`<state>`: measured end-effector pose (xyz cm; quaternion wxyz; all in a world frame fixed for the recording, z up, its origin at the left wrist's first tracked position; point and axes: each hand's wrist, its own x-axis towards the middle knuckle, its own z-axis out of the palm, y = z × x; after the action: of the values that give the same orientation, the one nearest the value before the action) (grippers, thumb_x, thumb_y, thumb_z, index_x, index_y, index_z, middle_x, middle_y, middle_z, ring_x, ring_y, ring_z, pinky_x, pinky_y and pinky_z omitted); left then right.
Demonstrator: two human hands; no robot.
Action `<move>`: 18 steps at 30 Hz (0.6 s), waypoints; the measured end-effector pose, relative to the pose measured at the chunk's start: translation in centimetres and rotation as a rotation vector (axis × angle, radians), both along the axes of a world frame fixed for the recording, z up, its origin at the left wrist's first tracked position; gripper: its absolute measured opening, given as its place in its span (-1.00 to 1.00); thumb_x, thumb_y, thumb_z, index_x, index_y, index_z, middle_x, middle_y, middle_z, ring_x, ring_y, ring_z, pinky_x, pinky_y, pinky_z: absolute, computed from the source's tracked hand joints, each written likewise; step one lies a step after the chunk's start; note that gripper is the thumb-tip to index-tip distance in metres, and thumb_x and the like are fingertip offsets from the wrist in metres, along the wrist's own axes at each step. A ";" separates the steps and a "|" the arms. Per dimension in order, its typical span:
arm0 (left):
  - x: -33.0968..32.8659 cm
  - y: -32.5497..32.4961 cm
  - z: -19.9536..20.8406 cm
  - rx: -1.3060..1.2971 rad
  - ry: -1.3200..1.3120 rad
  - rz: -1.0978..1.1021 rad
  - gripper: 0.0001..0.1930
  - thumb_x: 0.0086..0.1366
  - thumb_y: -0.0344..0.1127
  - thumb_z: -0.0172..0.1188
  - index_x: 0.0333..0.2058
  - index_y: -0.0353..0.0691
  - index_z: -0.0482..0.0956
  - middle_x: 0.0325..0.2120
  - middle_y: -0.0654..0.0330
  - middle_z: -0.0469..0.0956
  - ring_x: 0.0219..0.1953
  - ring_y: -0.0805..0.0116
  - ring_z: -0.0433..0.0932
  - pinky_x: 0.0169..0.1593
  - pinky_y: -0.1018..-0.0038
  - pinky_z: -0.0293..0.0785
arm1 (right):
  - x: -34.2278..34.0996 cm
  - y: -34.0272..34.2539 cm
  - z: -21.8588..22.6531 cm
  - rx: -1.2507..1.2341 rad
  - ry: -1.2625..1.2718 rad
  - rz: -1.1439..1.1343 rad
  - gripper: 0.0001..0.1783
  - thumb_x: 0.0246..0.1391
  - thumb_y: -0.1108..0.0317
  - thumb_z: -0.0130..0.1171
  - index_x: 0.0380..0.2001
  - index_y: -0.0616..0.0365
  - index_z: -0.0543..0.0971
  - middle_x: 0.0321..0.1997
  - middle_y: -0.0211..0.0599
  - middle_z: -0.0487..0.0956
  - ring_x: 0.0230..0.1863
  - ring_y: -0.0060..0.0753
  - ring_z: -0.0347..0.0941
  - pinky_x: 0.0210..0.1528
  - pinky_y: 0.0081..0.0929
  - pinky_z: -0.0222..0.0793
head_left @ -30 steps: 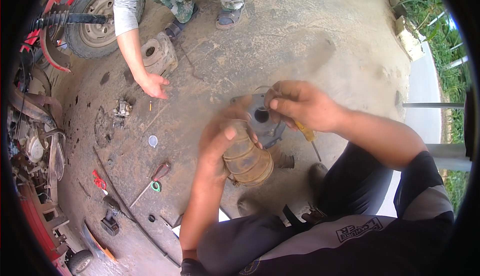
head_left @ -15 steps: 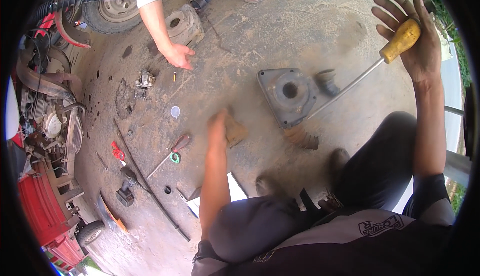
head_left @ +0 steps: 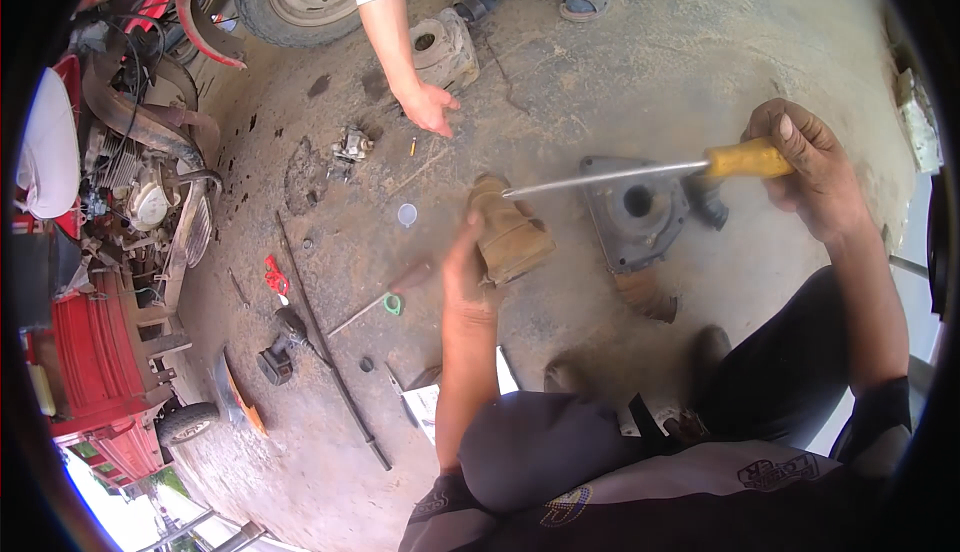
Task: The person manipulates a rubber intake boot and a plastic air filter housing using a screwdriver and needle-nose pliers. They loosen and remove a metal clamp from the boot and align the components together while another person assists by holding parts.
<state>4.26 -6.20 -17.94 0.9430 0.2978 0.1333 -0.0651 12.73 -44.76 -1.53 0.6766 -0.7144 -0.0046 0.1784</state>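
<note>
My left hand [head_left: 468, 277] is wrapped round a dusty tan, roughly cylindrical part [head_left: 515, 245] and holds it above the floor. In my right hand [head_left: 815, 172] is a screwdriver [head_left: 745, 160] with a yellow handle and a long metal shaft. The shaft points left, and its tip appears at the upper end of the tan part; whether it touches cannot be told. Behind the shaft lies a dark square housing [head_left: 655, 240] with a round hole. A short black hose [head_left: 708, 202] sits at its right side, and a brown ribbed hose [head_left: 648, 297] at its near edge.
Another person's open hand [head_left: 428, 107] reaches in beside a dusty block-shaped part [head_left: 452, 57]. A small metal part [head_left: 352, 144], a long dark bar [head_left: 330, 352], a cordless power tool [head_left: 285, 347] and a green ring [head_left: 394, 305] lie on the floor. A red vehicle [head_left: 95, 342] stands left.
My left hand has raised the tan part from near the floor. My right hand has swung the screwdriver down and left, from the housing's edge to the tan part. The view has shifted.
</note>
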 end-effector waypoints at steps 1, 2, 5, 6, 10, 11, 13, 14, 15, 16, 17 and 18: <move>0.4 -0.4 -0.3 0.039 0.068 -0.002 -0.31 0.49 0.26 0.11 0.29 -0.21 0.44 0.09 -0.25 0.60 0.02 -0.29 0.67 0.12 -0.41 0.53 | 0.0 0.4 -0.1 -0.032 0.016 0.014 -0.53 0.46 -0.09 0.17 -0.11 0.18 0.61 -0.36 -0.43 0.52 -0.55 -0.66 0.33 -0.60 -0.66 0.20; 0.7 -1.3 0.5 0.071 0.145 -0.007 -0.31 0.49 0.26 0.10 0.29 -0.22 0.45 0.08 -0.24 0.60 -0.02 -0.26 0.69 0.10 -0.37 0.56 | -0.2 0.3 -0.1 -0.053 0.004 0.020 -0.52 0.45 -0.09 0.19 -0.11 0.18 0.61 -0.35 -0.43 0.53 -0.54 -0.66 0.33 -0.59 -0.67 0.21; 2.0 -1.4 3.8 -0.044 -0.040 -0.037 -0.07 0.39 0.29 0.23 0.48 -0.25 0.19 0.25 -0.20 0.47 0.19 -0.22 0.59 0.24 -0.24 0.55 | -1.2 -0.3 -0.4 -0.077 -0.018 0.009 -0.51 0.43 -0.10 0.21 -0.10 0.19 0.62 -0.32 -0.41 0.54 -0.51 -0.66 0.35 -0.57 -0.67 0.23; 1.5 -1.5 3.2 0.004 -0.077 -0.024 0.00 0.33 0.29 0.29 0.50 -0.24 0.13 0.30 -0.18 0.42 0.24 -0.21 0.55 0.28 -0.23 0.52 | -1.5 -0.4 -0.5 -0.078 -0.024 0.000 -0.50 0.42 -0.10 0.22 -0.10 0.20 0.62 -0.32 -0.41 0.54 -0.51 -0.66 0.35 -0.56 -0.67 0.23; 0.2 -2.9 2.5 0.181 -0.187 -0.108 0.28 0.09 0.25 0.53 0.57 -0.22 -0.03 0.47 -0.10 0.23 0.40 -0.20 0.40 0.39 -0.24 0.39 | -1.3 -0.2 -0.8 -0.116 -0.022 0.045 -0.52 0.43 -0.08 0.23 -0.08 0.19 0.62 -0.31 -0.43 0.55 -0.49 -0.66 0.38 -0.53 -0.66 0.27; 0.1 -3.7 3.4 0.206 -0.206 -0.128 0.24 0.13 0.25 0.50 0.58 -0.21 -0.02 0.47 -0.10 0.23 0.40 -0.23 0.39 0.40 -0.26 0.37 | -1.5 0.3 -1.0 -0.127 0.000 0.040 -0.53 0.43 -0.07 0.22 -0.08 0.19 0.62 -0.32 -0.43 0.54 -0.49 -0.66 0.38 -0.52 -0.65 0.27; 0.2 -5.5 4.2 0.117 -0.159 -0.062 0.19 0.22 0.37 0.38 0.58 -0.19 -0.02 0.44 -0.09 0.28 0.37 -0.20 0.44 0.27 -0.19 0.52 | -1.6 1.6 -1.5 -0.135 0.025 0.032 -0.56 0.45 -0.04 0.22 -0.07 0.19 0.62 -0.33 -0.44 0.54 -0.49 -0.65 0.38 -0.51 -0.65 0.28; 0.5 -5.9 4.4 0.079 -0.144 -0.027 0.17 0.26 0.43 0.31 0.58 -0.18 -0.01 0.42 -0.08 0.31 0.35 -0.19 0.46 0.21 -0.16 0.60 | -1.6 1.9 -1.8 -0.092 0.039 0.043 -0.59 0.46 0.00 0.22 -0.07 0.18 0.61 -0.35 -0.44 0.54 -0.49 -0.65 0.38 -0.49 -0.64 0.29; 0.6 -5.8 4.5 0.101 -0.120 -0.041 0.16 0.28 0.49 0.22 0.58 -0.18 -0.01 0.40 -0.08 0.34 0.31 -0.17 0.51 0.11 -0.11 0.64 | -1.7 2.1 -2.0 -0.074 0.034 0.061 -0.60 0.46 0.02 0.22 -0.04 0.19 0.62 -0.34 -0.45 0.54 -0.47 -0.65 0.39 -0.49 -0.65 0.28; 0.8 -5.7 4.5 0.122 -0.097 -0.057 0.16 0.29 0.56 0.12 0.58 -0.17 -0.01 0.38 -0.07 0.37 0.26 -0.16 0.55 0.01 -0.05 0.69 | -2.0 2.4 -2.3 -0.058 0.015 0.105 -0.61 0.46 0.06 0.24 0.01 0.20 0.62 -0.34 -0.46 0.54 -0.47 -0.67 0.38 -0.48 -0.67 0.26; 0.9 -5.7 4.4 0.144 -0.073 -0.072 0.16 0.31 0.62 0.03 0.58 -0.17 -0.01 0.36 -0.07 0.40 0.22 -0.14 0.60 -0.09 0.00 0.74 | -2.4 2.8 -2.3 -0.042 -0.004 0.148 -0.62 0.45 0.10 0.25 0.05 0.21 0.62 -0.35 -0.48 0.54 -0.46 -0.70 0.37 -0.47 -0.70 0.24; 1.2 -6.0 4.2 0.197 -0.082 -0.038 0.18 0.31 0.69 -0.17 0.58 -0.17 -0.01 0.29 -0.04 0.49 0.08 -0.06 0.69 -0.29 0.15 0.73 | -2.8 3.2 -2.0 -0.044 0.048 0.196 -0.60 0.43 0.15 0.28 0.13 0.23 0.60 -0.27 -0.46 0.57 -0.37 -0.68 0.42 -0.36 -0.69 0.33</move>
<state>5.45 -12.17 -13.75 0.9123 0.3942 0.0949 -0.0571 9.89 -41.57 -3.57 0.6402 -0.7205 -0.0543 0.2607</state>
